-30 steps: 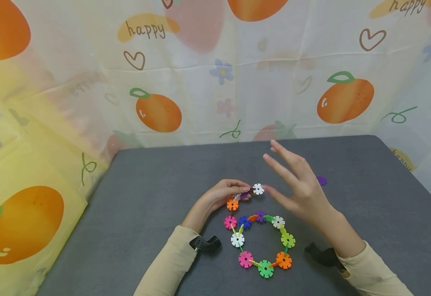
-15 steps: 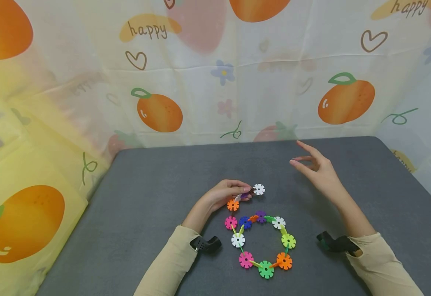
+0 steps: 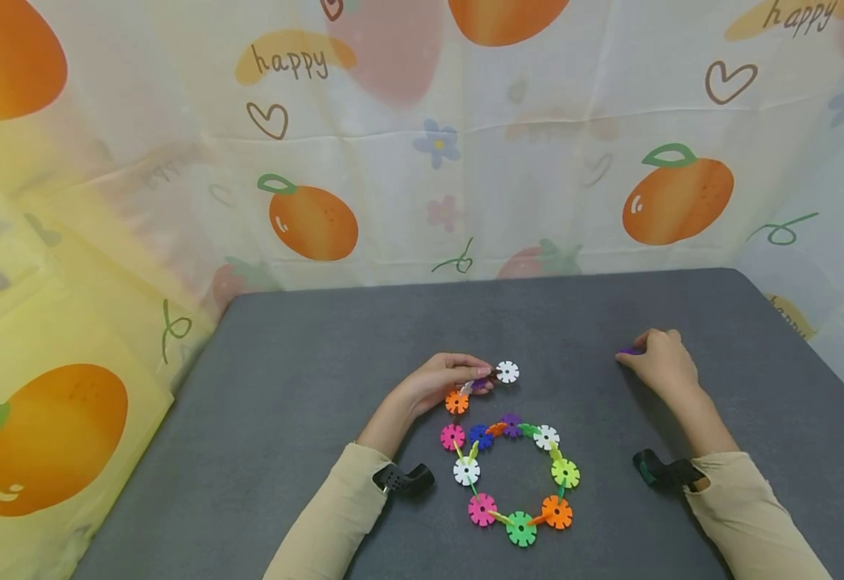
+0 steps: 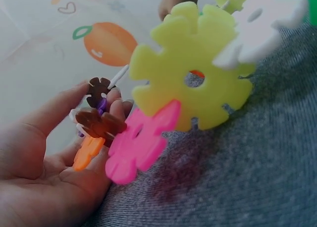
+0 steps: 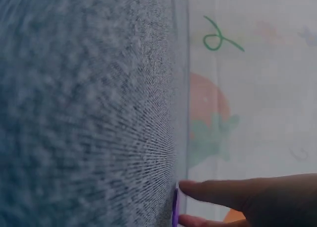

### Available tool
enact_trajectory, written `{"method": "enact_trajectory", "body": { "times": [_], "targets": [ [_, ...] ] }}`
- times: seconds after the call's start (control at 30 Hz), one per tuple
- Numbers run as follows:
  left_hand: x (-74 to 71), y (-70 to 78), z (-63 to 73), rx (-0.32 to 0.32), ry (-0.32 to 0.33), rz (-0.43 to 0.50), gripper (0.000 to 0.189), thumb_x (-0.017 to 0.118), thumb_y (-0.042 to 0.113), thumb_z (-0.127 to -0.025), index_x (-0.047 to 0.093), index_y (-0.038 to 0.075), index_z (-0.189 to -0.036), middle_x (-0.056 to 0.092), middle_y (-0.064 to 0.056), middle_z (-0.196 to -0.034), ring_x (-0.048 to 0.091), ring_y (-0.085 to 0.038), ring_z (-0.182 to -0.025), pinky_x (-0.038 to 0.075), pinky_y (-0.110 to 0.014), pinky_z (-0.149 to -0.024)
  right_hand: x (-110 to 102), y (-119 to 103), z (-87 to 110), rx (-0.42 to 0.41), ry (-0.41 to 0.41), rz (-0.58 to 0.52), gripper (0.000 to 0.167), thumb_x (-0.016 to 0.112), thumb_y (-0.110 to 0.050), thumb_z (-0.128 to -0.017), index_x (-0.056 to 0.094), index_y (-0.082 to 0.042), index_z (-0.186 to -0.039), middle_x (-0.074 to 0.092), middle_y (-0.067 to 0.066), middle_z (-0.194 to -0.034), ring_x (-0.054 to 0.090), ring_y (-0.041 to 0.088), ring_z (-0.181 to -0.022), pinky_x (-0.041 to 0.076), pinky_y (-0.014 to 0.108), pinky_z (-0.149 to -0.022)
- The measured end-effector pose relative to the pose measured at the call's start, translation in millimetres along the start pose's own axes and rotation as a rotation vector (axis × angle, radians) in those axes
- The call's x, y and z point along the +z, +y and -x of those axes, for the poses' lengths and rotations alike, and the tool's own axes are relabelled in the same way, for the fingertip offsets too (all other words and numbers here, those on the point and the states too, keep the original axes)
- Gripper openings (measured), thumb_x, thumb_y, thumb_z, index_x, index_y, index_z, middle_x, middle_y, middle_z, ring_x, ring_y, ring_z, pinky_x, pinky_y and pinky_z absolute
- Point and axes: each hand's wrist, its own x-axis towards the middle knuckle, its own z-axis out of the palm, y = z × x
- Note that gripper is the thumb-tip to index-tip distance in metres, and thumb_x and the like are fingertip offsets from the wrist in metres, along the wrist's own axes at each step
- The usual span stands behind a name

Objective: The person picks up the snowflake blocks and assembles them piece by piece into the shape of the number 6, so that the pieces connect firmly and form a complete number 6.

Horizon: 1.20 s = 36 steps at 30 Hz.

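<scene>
My left hand (image 3: 445, 379) pinches the upper tail of a chain of interlocking snowflake discs, near a brown disc (image 4: 97, 90). A white snowflake disc (image 3: 507, 371) sticks out at the tail's end, just past the fingertips. Below the hand, an orange disc (image 3: 457, 402) and a pink disc (image 3: 453, 437) link the tail to a ring of discs, among them a green disc (image 3: 521, 529) at the front. Toward the right, my right hand (image 3: 664, 364) pinches a loose purple snowflake disc (image 3: 630, 351) at the tabletop; the right wrist view shows the purple disc (image 5: 175, 207) edge-on by the fingertips.
The grey cloth-covered table (image 3: 306, 338) reaches back to a printed curtain (image 3: 393, 201). Black wrist straps (image 3: 403, 479) sit at both cuffs. The ring of discs lies between the forearms, close to the front.
The right hand has moved away from the tail's white disc, swung right, and come down on the purple disc, where its fingers have closed. The left hand and chain have stayed nearly still.
</scene>
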Motion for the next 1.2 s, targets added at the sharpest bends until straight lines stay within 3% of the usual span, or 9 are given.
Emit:
{"method": "enact_trajectory", "body": {
  "times": [0.13,0.33,0.57,0.67,0.77,0.87,0.97,1.03,1.2],
  "targets": [
    [1.8,0.1,-0.4,0.006,0.040,-0.009,0.035,0.056,0.021,-0.100,0.063,-0.007,-0.121,0.073,-0.012,-0.109,0.070,-0.009,-0.088,0.055,-0.020,-0.083,2.9,5.6,-3.1,-0.058,0.014,-0.039,0.039,0.072,-0.019,-0.086,0.062,0.015,-0.104,0.058,0.033,-0.102,0.057,0.046,-0.092,0.049,0.050,-0.069],
    [4.0,-1.0,1.0,0.046,0.046,-0.023,0.032,0.059,0.015,-0.098,0.064,-0.010,-0.117,0.073,-0.012,-0.105,0.072,-0.010,-0.081,0.059,-0.023,-0.078,3.3,-4.5,-4.8,-0.114,-0.024,-0.268,0.025,0.070,-0.005,-0.086,0.059,0.014,-0.098,0.066,0.023,-0.079,0.064,0.017,-0.058,0.053,0.028,-0.051],
    [6.1,1.6,5.4,0.051,-0.004,0.041,0.030,0.056,0.009,-0.099,0.061,-0.013,-0.119,0.069,-0.006,-0.089,0.071,-0.013,-0.070,0.061,-0.026,-0.067,15.4,-38.7,3.0,-0.200,-0.107,-0.519,0.024,0.065,0.002,-0.090,0.062,0.018,-0.108,0.070,0.031,-0.089,0.069,0.015,-0.060,0.060,0.031,-0.058],
    [6.3,2.3,6.2,0.057,-0.003,0.040,0.030,0.055,0.008,-0.099,0.060,-0.015,-0.118,0.070,-0.006,-0.090,0.071,-0.014,-0.068,0.061,-0.026,-0.064,24.8,-52.7,9.0,-0.257,-0.222,-0.608,0.025,0.065,0.000,-0.091,0.062,0.018,-0.107,0.070,0.031,-0.090,0.072,0.021,-0.067,0.062,0.035,-0.063],
    [6.2,2.0,6.0,0.061,0.013,0.045,0.030,0.055,0.007,-0.099,0.060,-0.015,-0.118,0.071,-0.005,-0.094,0.071,-0.014,-0.068,0.061,-0.027,-0.063,33.7,-62.1,13.9,-0.310,-0.423,-0.667,0.024,0.065,-0.005,-0.092,0.063,0.016,-0.105,0.070,0.029,-0.089,0.073,0.024,-0.071,0.062,0.039,-0.067],
    [6.2,1.2,4.9,0.061,0.030,0.052,0.029,0.056,0.009,-0.098,0.062,-0.013,-0.117,0.071,-0.006,-0.094,0.071,-0.015,-0.068,0.061,-0.028,-0.063,39.5,-67.7,17.6,-0.345,-0.641,-0.676,0.025,0.065,-0.009,-0.093,0.062,0.013,-0.105,0.071,0.024,-0.088,0.073,0.024,-0.072,0.062,0.041,-0.069],
    [7.6,1.0,3.5,0.059,0.049,0.048,0.028,0.058,0.011,-0.098,0.063,-0.011,-0.115,0.071,-0.006,-0.092,0.071,-0.015,-0.067,0.061,-0.028,-0.063,43.2,-70.4,19.8,-0.382,-0.745,-0.650,0.024,0.066,-0.012,-0.092,0.063,0.010,-0.104,0.072,0.018,-0.087,0.072,0.021,-0.072,0.062,0.040,-0.071],
    [9.0,1.1,2.6,0.053,0.066,0.042,0.028,0.059,0.012,-0.097,0.064,-0.010,-0.113,0.071,-0.007,-0.090,0.071,-0.014,-0.065,0.061,-0.028,-0.062,46.0,-72.0,20.4,-0.396,-0.712,-0.655,0.023,0.067,-0.012,-0.092,0.064,0.008,-0.101,0.072,0.018,-0.087,0.072,0.021,-0.073,0.062,0.039,-0.071],
    [12.6,3.6,2.8,0.026,0.094,0.034,0.027,0.060,0.015,-0.097,0.066,-0.008,-0.110,0.071,-0.009,-0.085,0.071,-0.014,-0.064,0.061,-0.027,-0.062,56.9,-76.6,22.7,-0.358,-0.492,-0.773,0.019,0.069,-0.009,-0.090,0.062,0.009,-0.095,0.071,0.025,-0.096,0.074,0.020,-0.080,0.062,0.035,-0.075]
  ]
}}
